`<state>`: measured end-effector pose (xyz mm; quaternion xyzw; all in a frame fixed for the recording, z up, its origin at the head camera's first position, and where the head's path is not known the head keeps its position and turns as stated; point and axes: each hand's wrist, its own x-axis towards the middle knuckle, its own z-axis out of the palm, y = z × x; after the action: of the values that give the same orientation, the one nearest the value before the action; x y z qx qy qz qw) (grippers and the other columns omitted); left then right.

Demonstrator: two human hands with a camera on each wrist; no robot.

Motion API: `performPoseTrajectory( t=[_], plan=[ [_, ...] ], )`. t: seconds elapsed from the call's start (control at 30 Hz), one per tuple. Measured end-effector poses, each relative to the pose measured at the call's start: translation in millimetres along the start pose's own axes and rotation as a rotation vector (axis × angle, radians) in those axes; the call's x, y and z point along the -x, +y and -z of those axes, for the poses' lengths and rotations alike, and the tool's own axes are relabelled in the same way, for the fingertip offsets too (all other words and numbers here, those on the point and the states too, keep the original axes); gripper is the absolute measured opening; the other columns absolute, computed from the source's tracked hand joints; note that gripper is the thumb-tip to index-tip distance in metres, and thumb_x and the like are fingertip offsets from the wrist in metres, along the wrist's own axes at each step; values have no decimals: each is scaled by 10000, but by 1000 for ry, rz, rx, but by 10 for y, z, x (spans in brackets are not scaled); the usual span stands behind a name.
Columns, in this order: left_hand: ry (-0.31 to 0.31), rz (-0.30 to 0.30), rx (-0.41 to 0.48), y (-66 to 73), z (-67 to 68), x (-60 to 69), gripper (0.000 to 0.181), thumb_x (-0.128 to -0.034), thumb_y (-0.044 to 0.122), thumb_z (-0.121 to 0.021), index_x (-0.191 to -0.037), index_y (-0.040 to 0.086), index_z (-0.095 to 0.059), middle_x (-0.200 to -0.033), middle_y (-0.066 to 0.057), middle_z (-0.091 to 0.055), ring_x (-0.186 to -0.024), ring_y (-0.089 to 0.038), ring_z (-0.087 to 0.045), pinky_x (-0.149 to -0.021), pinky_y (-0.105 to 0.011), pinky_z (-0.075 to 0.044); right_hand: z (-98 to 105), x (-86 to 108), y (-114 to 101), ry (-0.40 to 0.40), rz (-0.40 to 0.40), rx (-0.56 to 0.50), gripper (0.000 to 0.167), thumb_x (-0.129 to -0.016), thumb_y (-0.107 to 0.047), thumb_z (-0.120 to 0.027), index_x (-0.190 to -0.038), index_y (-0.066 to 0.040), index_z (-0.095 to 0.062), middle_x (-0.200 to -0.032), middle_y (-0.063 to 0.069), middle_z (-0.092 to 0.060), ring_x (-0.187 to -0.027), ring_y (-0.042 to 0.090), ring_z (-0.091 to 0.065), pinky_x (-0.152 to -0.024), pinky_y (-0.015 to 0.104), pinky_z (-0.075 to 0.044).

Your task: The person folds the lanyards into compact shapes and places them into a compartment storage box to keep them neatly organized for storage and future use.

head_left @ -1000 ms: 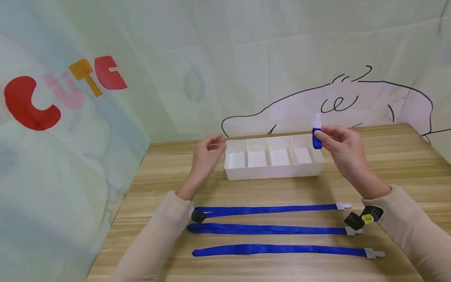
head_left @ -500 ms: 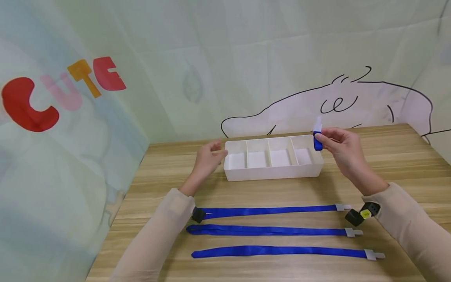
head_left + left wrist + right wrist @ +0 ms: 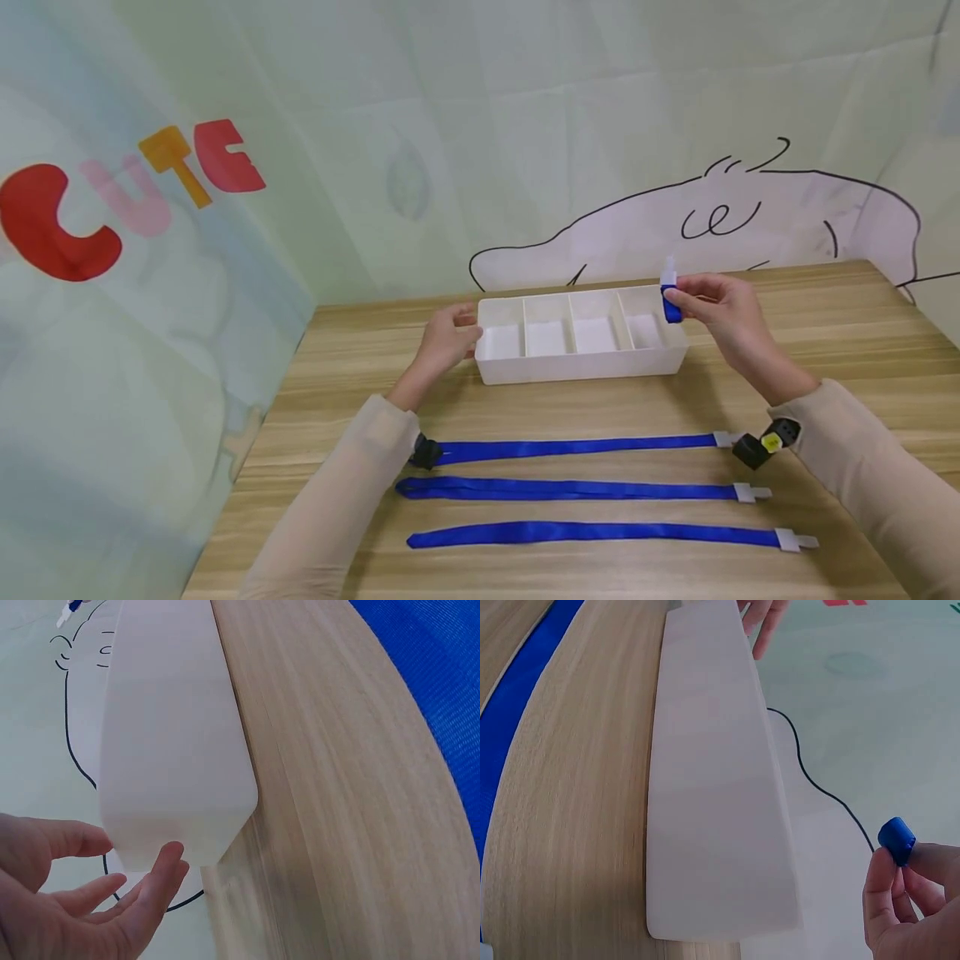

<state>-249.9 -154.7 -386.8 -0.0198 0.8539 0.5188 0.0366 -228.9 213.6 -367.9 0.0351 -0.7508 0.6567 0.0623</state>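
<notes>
Between thumb and fingers, my right hand (image 3: 723,312) pinches a rolled-up blue lanyard (image 3: 671,305) with its white clip pointing up. It holds the roll over the right end of a white divided box (image 3: 581,365). In the right wrist view the roll (image 3: 896,838) shows at the fingertips, beside the box wall. My left hand (image 3: 446,340) is at the box's left end, thumb by the rim. Seen from the left wrist, that hand's fingers (image 3: 169,862) lie against the box's end wall, loosely bent.
Three blue lanyards lie stretched out in front of the box: a far one (image 3: 577,447), a middle one (image 3: 570,489) and a near one (image 3: 592,532), white clips to the right. A printed curtain (image 3: 375,150) hangs behind the wooden table (image 3: 337,375).
My left hand has moved in slightly from above the box's left corner to its end wall. The right hand with the rolled lanyard has sunk a little and shifted slightly left.
</notes>
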Motion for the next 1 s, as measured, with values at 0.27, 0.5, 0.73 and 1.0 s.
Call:
performPoseTrajectory(
  t=[0.27, 0.5, 0.73, 1.0],
  plan=[
    [-20, 35, 32, -23, -8, -40, 465, -955, -18, -588, -1414, -19, -519, -1272, -258, -613, -1001, -375, -675, -704, -367, -609, -7, -52, 14, -43, -29, 180, 404, -955, -203, -693, -1179, 123, -607, -923, -89, -664, -794, 38, -629, -741, 160, -546],
    [-33, 39, 35, -18, -8, -46, 448, -948, -33, -546, -1396, -8, -550, -1264, -248, -622, -972, -337, -684, -759, -431, -601, -17, -124, 35, -72, -63, 282, 372, -968, -200, -677, -1177, 103, -622, -937, -23, -664, -756, 48, -620, -740, 199, -559],
    [-40, 45, 42, -17, -1, -64, 456, -944, -34, -545, -1399, 0, -550, -1253, -241, -632, -948, -318, -687, -748, -410, -604, -56, -205, 50, -117, -103, 363, 363, -981, -211, -661, -1183, 88, -620, -1093, 180, -654, -756, 76, -635, -759, 216, -561],
    [-47, 50, 33, -31, 9, -76, 445, -956, -20, -561, -1400, 1, -549, -1247, -231, -638, -933, -300, -687, -746, -398, -605, -139, -260, 37, -187, -103, 429, 292, -980, -138, -659, -1143, 103, -640, -1051, 216, -652, -755, 148, -642, -746, 246, -569]
  ],
)
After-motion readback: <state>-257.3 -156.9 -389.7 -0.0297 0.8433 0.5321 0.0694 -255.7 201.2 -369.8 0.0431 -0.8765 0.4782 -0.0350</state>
